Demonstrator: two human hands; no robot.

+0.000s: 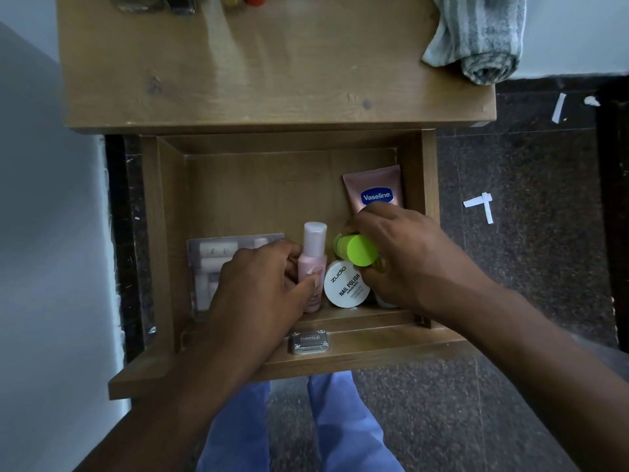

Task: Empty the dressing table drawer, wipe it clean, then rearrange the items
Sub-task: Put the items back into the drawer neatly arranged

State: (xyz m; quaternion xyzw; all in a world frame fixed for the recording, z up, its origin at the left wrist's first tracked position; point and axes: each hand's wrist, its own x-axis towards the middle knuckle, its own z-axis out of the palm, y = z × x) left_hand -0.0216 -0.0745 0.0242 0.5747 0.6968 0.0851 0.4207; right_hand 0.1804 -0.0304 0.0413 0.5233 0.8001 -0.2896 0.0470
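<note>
— Both hands were down in the drawer [429, 212]: left hand [258, 284] pinched the pink bottle [312, 267], right hand [408, 257] gripped the green jar [357, 249].

— Risk?

— Lifting both together could have knocked the tin [345, 284] or tube [374, 189] between them.

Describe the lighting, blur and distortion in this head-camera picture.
Head view: dim, bluish light; the drawer interior sits in shadow, yet the Vaseline tube and nail polish remover tub labels read sharply. Soft sheen on the table top. Wide-angle bending at the edges; the bottles at the top edge are blurred.
</note>
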